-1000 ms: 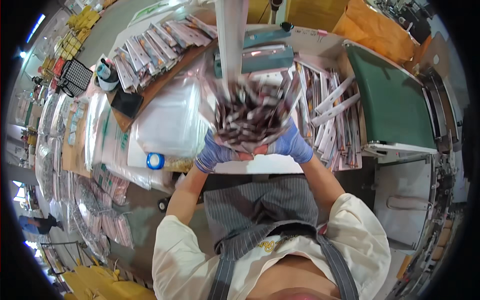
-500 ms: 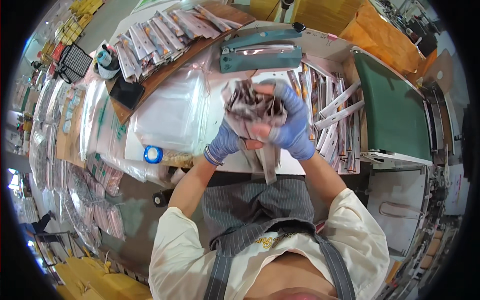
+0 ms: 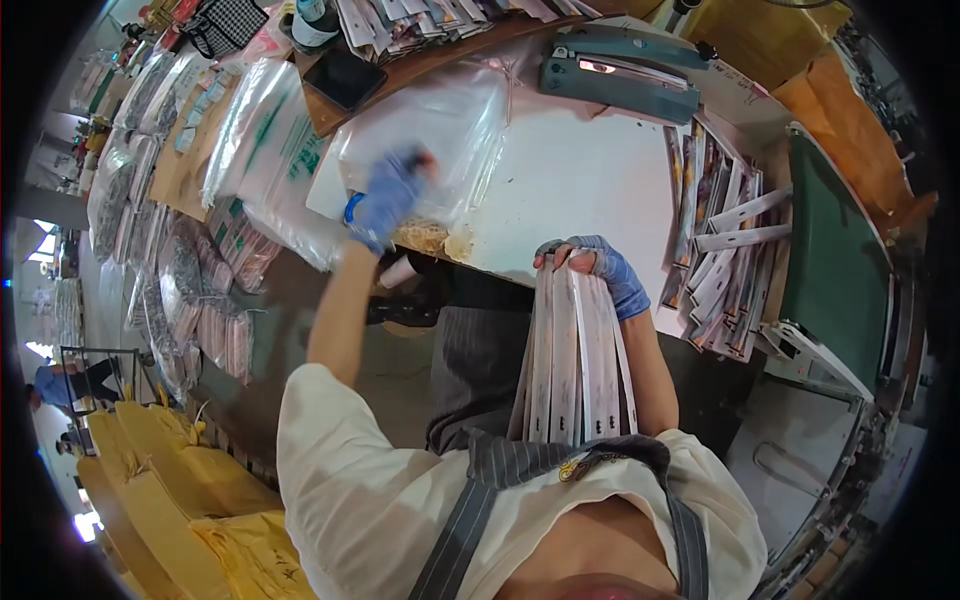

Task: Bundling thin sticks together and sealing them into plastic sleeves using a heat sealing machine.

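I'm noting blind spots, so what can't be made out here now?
All in the head view:
Blue-gloved left hand: smeared by motion blur, so anything held is unclear.
Object with curved blue rim: mostly hidden behind that hand.
Slim white paper-like packets: far ends cut off by the top edge.

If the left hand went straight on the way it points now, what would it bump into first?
Probably the clear plastic bags lying on the white table, just beyond the left hand. That hand is blurred, so its height above them is unclear.

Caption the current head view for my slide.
Right hand holding a bundle of packets, left hand near clear bags.
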Demonstrator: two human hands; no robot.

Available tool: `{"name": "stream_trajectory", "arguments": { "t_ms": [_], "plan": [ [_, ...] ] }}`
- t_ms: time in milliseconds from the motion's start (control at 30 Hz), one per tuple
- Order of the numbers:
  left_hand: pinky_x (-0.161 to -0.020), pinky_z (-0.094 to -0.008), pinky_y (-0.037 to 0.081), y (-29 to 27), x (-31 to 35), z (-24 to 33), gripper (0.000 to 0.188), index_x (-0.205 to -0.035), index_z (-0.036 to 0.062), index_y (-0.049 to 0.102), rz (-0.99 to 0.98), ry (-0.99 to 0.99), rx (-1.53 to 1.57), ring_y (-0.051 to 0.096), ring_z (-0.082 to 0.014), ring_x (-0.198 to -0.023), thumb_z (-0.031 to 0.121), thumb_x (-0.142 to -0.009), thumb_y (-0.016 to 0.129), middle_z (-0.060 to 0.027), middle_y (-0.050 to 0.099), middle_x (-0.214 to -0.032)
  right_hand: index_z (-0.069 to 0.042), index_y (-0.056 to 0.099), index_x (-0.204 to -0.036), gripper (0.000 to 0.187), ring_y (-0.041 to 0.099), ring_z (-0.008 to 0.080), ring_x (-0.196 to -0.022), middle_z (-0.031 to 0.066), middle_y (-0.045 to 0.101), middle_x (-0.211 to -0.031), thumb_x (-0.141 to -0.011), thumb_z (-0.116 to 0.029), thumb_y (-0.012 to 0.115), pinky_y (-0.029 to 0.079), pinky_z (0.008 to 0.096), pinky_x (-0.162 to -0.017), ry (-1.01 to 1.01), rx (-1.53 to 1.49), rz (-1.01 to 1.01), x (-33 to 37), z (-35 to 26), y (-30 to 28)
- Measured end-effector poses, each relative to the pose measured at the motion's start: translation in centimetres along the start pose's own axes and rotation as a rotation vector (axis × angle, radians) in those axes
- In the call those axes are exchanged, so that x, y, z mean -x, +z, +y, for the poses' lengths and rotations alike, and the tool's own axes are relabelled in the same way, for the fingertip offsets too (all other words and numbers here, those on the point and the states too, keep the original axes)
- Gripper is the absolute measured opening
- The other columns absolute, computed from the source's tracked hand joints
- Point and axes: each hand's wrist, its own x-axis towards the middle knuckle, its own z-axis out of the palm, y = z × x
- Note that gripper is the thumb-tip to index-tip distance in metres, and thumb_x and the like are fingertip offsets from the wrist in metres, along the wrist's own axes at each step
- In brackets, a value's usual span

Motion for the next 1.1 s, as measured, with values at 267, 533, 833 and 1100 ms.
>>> {"name": "stream_trajectory", "arguments": {
  "t_ms": [267,533,833,1100],
  "plan": [
    [-0.064,-0.0342,0.046,-0.8,-5.6,-2.4,0.014,-0.079,0.0047,0.06,0.017,0.354,-0.55,0.057,-0.0303,-0.069,0.019,-0.079,0.059,-0.0144,0.059,-0.075,0.002,0.062,-0.076,0.027,0.053,0.029,-0.092,0.0208,0.059,-0.09,-0.068,-0.023,0.057,0.038,0.0339,-0.088,-0.06,0.092,0.007,0.2,1.8,-1.9],
    [-0.057,-0.0387,0.044,12.1,4.3,3.7,0.015,-0.078,0.001,0.054,-0.113,0.342,-0.371,0.058,-0.0335,-0.062,0.016,-0.079,0.056,-0.0175,0.055,-0.065,0.005,0.064,-0.081,0.028,0.057,0.0213,-0.091,0.0148,0.063,-0.087,-0.077,-0.022,0.059,0.039,0.0302,-0.089,0.013,0.196,0.059,-4.2,4.3,-2.3],
    [-0.065,-0.0297,0.046,7.3,7.2,3.0,0.004,-0.077,0.003,0.054,0.055,0.381,-0.002,0.057,-0.0172,-0.074,0.007,-0.078,0.056,-0.0083,0.057,-0.085,0.007,0.065,-0.085,0.028,0.059,0.0213,-0.085,0.0155,0.065,-0.087,-0.077,-0.018,0.056,0.042,0.03,-0.086,0.025,0.166,0.029,-2.2,2.9,-3.5],
    [-0.06,-0.038,0.048,9.2,6.7,1.7,0.048,-0.119,0.0094,0.046,0.086,0.362,-0.742,0.06,-0.0307,-0.072,0.003,-0.072,0.05,-0.0053,0.051,-0.109,0.004,0.065,-0.084,0.029,0.059,0.017,-0.085,0.0133,0.064,-0.089,-0.076,-0.021,0.055,0.043,0.0294,-0.083,-0.221,0.044,0.156,4.6,0.7,-5.1]
  ]
}}
